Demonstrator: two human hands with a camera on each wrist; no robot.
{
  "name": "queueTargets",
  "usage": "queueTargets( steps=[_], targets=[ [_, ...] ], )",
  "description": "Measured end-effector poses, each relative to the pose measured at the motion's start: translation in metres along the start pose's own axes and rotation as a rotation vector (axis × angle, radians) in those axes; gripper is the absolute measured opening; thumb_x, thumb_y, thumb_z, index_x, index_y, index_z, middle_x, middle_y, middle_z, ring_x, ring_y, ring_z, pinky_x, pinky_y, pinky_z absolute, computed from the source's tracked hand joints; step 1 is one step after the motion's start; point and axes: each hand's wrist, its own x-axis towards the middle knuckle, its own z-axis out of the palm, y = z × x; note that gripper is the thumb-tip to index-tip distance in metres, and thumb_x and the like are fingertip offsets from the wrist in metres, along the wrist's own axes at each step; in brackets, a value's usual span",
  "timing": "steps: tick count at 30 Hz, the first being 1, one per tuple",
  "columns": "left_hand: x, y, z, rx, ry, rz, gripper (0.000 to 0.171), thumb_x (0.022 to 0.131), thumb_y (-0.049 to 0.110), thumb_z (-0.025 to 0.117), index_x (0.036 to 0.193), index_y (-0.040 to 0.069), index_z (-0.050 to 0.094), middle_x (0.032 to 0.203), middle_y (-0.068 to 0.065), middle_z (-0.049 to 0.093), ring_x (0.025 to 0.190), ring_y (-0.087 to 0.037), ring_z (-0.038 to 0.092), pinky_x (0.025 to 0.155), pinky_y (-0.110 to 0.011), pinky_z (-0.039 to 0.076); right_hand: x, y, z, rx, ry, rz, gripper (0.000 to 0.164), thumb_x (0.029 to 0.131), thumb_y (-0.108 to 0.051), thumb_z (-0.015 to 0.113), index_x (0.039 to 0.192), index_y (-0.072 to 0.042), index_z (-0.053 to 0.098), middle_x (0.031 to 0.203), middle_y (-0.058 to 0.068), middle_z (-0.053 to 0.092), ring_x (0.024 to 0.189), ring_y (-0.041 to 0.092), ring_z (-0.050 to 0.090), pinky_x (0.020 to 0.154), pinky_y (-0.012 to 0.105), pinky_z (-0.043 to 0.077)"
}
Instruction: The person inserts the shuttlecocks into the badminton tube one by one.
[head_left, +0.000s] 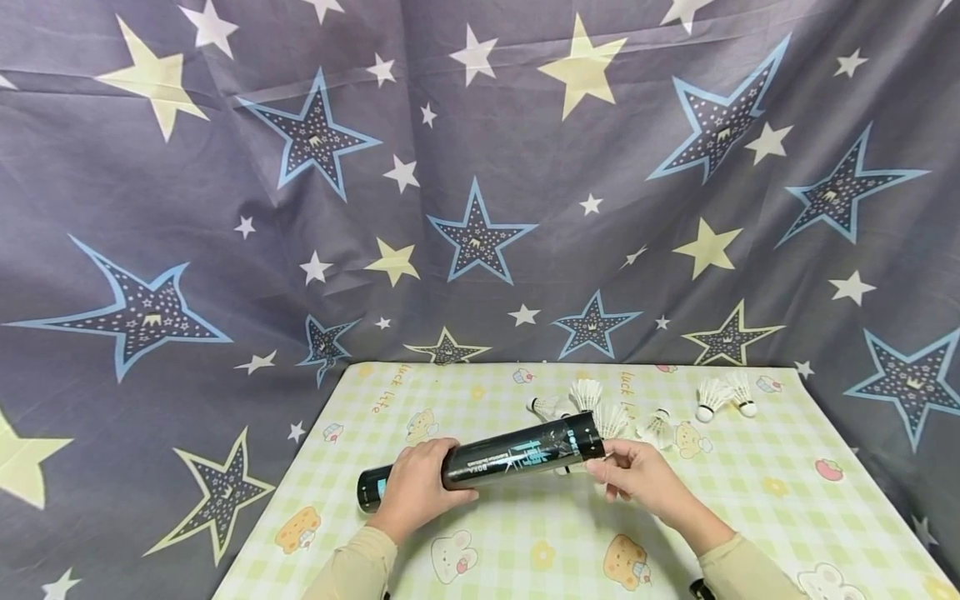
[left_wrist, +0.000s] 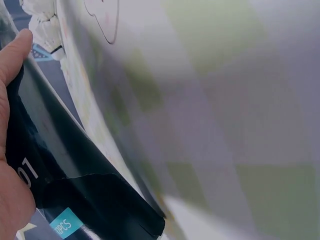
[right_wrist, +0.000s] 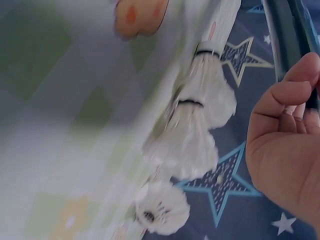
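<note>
A black shuttlecock tube with turquoise and white print is held above the table, tilted with its right end higher. My left hand grips it left of its middle, fingers over the top. In the left wrist view, the left hand lies against the dark tube. At the tube's right end, my right hand pinches the rim with curled fingers. The right wrist view shows the right hand at that end; the tube's inside is hidden. Several white feather shuttlecocks lie behind the tube, partly covered by it.
Two more shuttlecocks lie together at the back right. Another shuttlecock sits just beyond the right hand. A green checked cloth covers the table, and a grey star-patterned curtain hangs behind and beside it.
</note>
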Motion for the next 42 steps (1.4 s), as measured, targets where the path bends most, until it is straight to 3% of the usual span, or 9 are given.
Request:
queueTargets(
  steps=[6, 10, 16, 20, 25, 28, 34, 39, 42],
  targets=[
    [-0.001, -0.009, 0.000, 0.028, -0.002, -0.017, 0.086, 0.064, 0.064, 0.097, 0.132, 0.021, 0.068, 0.122, 0.000, 0.077, 0.113, -0.021, 0.072, 0.100, -0.046, 0.054, -0.001, 0.013, -0.032, 0.025, 0.153, 0.124, 0.053, 0.101, -0.023, 0.075, 0.143, 0.005, 0.060, 0.087, 0.006, 0.074, 0.063, 0.010, 0.066, 0.059, 0.025, 0.054],
    [-0.001, -0.009, -0.001, 0.020, 0.003, -0.017, 0.085, 0.065, 0.063, 0.097, 0.132, 0.021, 0.068, 0.122, 0.000, 0.077, 0.114, -0.022, 0.072, 0.101, -0.047, 0.054, -0.001, 0.021, -0.052, 0.084, 0.281, 0.227, 0.066, 0.106, -0.029, 0.069, 0.159, 0.003, 0.044, 0.107, 0.001, 0.080, 0.069, 0.007, 0.072, 0.064, 0.025, 0.056],
    [-0.002, -0.010, 0.001, 0.032, 0.007, -0.010, 0.085, 0.064, 0.064, 0.097, 0.131, 0.021, 0.068, 0.120, 0.000, 0.077, 0.111, -0.020, 0.071, 0.099, -0.046, 0.054, 0.004, 0.035, -0.071, 0.114, 0.337, 0.317, 0.083, 0.107, -0.034, 0.067, 0.170, -0.004, 0.021, 0.129, 0.001, 0.077, 0.076, 0.006, 0.076, 0.069, 0.026, 0.061],
    [-0.003, -0.011, 0.002, 0.039, 0.014, 0.000, 0.085, 0.063, 0.065, 0.097, 0.130, 0.021, 0.068, 0.119, 0.000, 0.077, 0.109, -0.019, 0.071, 0.097, -0.046, 0.054, 0.006, 0.040, -0.075, 0.128, 0.337, 0.334, 0.084, 0.109, -0.031, 0.063, 0.172, -0.007, 0.013, 0.147, 0.017, 0.066, 0.078, 0.006, 0.077, 0.070, 0.026, 0.062],
    [-0.003, -0.012, 0.002, 0.035, 0.016, 0.001, 0.085, 0.063, 0.065, 0.097, 0.130, 0.021, 0.068, 0.118, 0.001, 0.077, 0.109, -0.019, 0.071, 0.099, -0.046, 0.054, 0.008, 0.042, -0.075, 0.146, 0.316, 0.327, 0.084, 0.112, -0.030, 0.058, 0.173, -0.008, 0.005, 0.168, 0.032, 0.036, 0.082, 0.004, 0.078, 0.072, 0.023, 0.062],
    [-0.003, -0.012, 0.003, 0.040, 0.016, 0.000, 0.085, 0.063, 0.065, 0.097, 0.130, 0.021, 0.068, 0.119, 0.002, 0.077, 0.109, -0.018, 0.071, 0.099, -0.046, 0.054, 0.010, 0.043, -0.076, 0.157, 0.302, 0.324, 0.084, 0.113, -0.031, 0.056, 0.173, -0.008, 0.001, 0.171, 0.032, 0.028, 0.085, 0.004, 0.078, 0.073, 0.022, 0.062],
    [-0.003, -0.012, 0.003, 0.026, 0.021, 0.002, 0.085, 0.063, 0.064, 0.097, 0.130, 0.021, 0.068, 0.118, 0.002, 0.077, 0.108, -0.019, 0.072, 0.098, -0.046, 0.055, 0.013, 0.045, -0.079, 0.121, 0.313, 0.340, 0.080, 0.113, -0.033, 0.053, 0.172, -0.004, 0.006, 0.171, 0.031, 0.030, 0.088, 0.002, 0.077, 0.078, 0.023, 0.062],
    [-0.004, -0.011, 0.002, 0.019, 0.015, -0.001, 0.084, 0.063, 0.062, 0.098, 0.129, 0.020, 0.068, 0.119, 0.001, 0.077, 0.110, -0.019, 0.072, 0.100, -0.046, 0.054, 0.014, 0.048, -0.084, 0.003, 0.373, 0.323, 0.073, 0.113, -0.035, 0.053, 0.166, 0.007, 0.025, 0.160, 0.032, 0.047, 0.088, -0.007, 0.067, 0.080, 0.022, 0.061],
    [-0.004, -0.011, 0.001, 0.021, 0.008, -0.005, 0.084, 0.063, 0.062, 0.098, 0.130, 0.020, 0.068, 0.120, 0.001, 0.077, 0.112, -0.020, 0.071, 0.100, -0.047, 0.054, 0.012, 0.049, -0.087, -0.022, 0.425, 0.300, 0.069, 0.112, -0.034, 0.056, 0.162, 0.007, 0.035, 0.139, 0.018, 0.069, 0.086, -0.009, 0.064, 0.078, 0.022, 0.061]
  ],
)
